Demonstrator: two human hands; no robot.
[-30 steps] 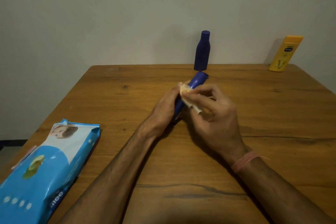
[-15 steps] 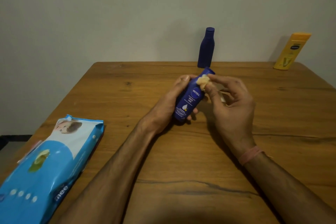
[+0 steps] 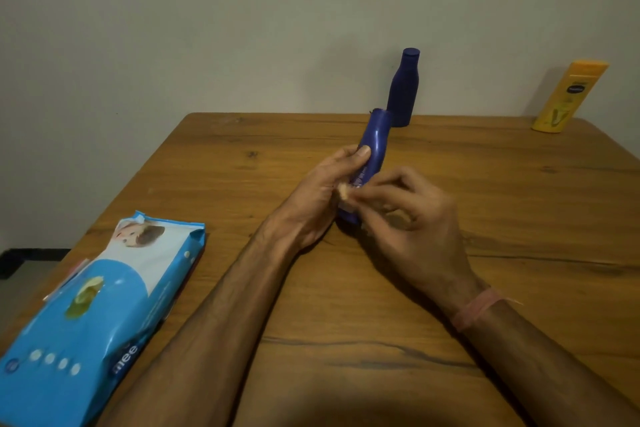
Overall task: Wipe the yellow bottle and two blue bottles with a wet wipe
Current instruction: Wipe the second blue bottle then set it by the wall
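Gripped in the left hand (image 3: 322, 198), one blue bottle (image 3: 372, 146) is held tilted above the table (image 3: 346, 305), its cap end pointing away toward the wall (image 3: 207, 28). The left fingers and thumb curl round its lower half. The right hand (image 3: 412, 218) pinches a small wad of wet wipe (image 3: 344, 191) between thumb and fingertips and presses it against the lower part of that bottle, close to the label.

Taking the held bottle as the landmark: the second blue bottle (image 3: 403, 90) stands upright just behind it, at the far edge of the table against the wall. The yellow bottle (image 3: 568, 97) stands well to the right of it, in the far right corner, leaning slightly in this wide view. The pack of wipes (image 3: 90, 315) lies well to the left and nearer the person, at the table's left edge, with a wipe poking from its opening.

As for progress, the wiping of one blue bottle is under way, with the wipe on its lower body. Whether the upper half is already clean cannot be told from this view. The other blue bottle and the yellow bottle stand apart from both hands, and nothing shows whether either has been wiped. At least the rest of this bottle is left, and possibly both of the others.
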